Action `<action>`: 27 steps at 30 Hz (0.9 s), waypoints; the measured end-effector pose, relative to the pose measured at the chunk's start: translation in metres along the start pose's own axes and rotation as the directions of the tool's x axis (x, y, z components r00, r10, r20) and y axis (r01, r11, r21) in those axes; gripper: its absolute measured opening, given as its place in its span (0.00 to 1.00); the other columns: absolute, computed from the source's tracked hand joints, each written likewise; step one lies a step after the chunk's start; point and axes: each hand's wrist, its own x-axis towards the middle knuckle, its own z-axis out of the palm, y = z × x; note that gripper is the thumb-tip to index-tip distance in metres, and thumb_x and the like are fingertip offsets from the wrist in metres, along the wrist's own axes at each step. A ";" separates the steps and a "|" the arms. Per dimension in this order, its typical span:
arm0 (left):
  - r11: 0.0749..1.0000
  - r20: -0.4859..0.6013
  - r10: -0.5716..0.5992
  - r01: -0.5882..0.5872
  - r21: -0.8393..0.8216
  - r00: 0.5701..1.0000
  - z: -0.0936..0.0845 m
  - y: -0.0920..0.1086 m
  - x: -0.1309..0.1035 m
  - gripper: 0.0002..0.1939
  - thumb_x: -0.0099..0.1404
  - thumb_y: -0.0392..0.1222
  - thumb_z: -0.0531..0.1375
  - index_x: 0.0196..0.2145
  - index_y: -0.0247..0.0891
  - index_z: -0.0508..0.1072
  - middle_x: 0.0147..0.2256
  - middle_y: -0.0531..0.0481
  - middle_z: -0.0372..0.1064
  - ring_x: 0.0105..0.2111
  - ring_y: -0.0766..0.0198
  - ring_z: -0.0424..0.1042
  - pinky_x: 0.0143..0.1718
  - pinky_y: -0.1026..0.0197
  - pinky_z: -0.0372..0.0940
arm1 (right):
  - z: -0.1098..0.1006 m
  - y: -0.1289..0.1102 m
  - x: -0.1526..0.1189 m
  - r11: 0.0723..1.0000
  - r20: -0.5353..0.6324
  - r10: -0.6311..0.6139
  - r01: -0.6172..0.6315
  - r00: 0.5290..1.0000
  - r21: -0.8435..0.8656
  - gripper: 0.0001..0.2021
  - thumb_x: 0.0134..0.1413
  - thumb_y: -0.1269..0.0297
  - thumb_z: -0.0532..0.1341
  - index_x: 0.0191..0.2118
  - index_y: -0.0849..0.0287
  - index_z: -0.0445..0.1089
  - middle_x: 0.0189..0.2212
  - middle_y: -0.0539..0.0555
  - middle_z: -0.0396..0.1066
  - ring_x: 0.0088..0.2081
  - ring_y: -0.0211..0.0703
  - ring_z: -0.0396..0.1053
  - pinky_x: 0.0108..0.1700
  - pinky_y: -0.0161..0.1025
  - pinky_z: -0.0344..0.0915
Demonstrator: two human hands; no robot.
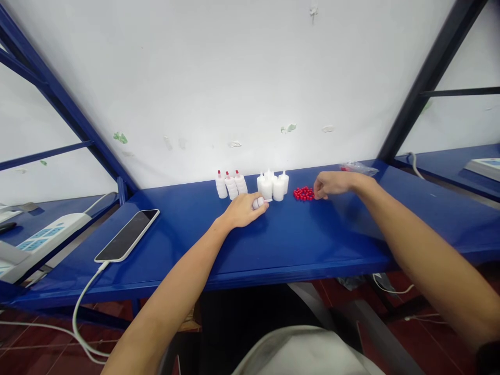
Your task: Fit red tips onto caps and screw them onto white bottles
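My left hand (244, 210) is wrapped round a white bottle (258, 202) that lies tilted, its nozzle pointing right and bearing no red cap. Behind that hand stand several white bottles with red tips (230, 183). To their right is a group of white bottles with uncapped nozzles (273, 185). A pile of small red caps (303, 194) lies on the blue table. At the pile's right edge is my right hand (328, 185), its fingers bent together and pointing down; whatever they hold, if anything, is hidden.
A phone (128, 235) with a white cable lies on the left of the blue table (242, 255). A clear plastic bag (359, 167) with something red is behind my right wrist. Power strips (49, 237) sit beyond the left frame. A white wall rises behind.
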 end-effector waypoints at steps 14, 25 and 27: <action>0.984 -0.015 0.030 -0.032 -0.173 0.999 0.005 0.003 0.002 0.26 0.67 0.64 0.54 0.46 0.37 0.73 0.32 0.51 0.72 0.29 0.63 0.68 0.32 0.62 0.58 | 0.028 -0.094 -0.020 0.901 -0.333 -0.402 0.434 0.853 0.024 0.25 0.64 0.43 0.50 0.26 0.58 0.67 0.20 0.49 0.63 0.23 0.37 0.57 0.29 0.38 0.53; 0.968 -0.112 -0.072 0.042 -0.249 0.991 0.002 -0.013 0.001 0.27 0.75 0.54 0.40 0.28 0.37 0.67 0.22 0.52 0.66 0.24 0.66 0.66 0.32 0.62 0.60 | 0.054 -0.102 0.003 0.933 -0.404 -0.351 0.351 0.845 -0.078 0.20 0.66 0.55 0.51 0.23 0.58 0.61 0.19 0.50 0.63 0.24 0.38 0.60 0.32 0.37 0.51; 0.963 -0.134 -0.073 0.035 -0.265 0.988 0.001 -0.013 0.000 0.26 0.75 0.51 0.39 0.27 0.37 0.65 0.21 0.53 0.65 0.23 0.66 0.65 0.31 0.63 0.60 | 0.057 -0.102 0.007 0.947 -0.385 -0.318 0.307 0.866 -0.090 0.20 0.66 0.54 0.52 0.25 0.58 0.64 0.21 0.52 0.67 0.25 0.40 0.62 0.32 0.37 0.52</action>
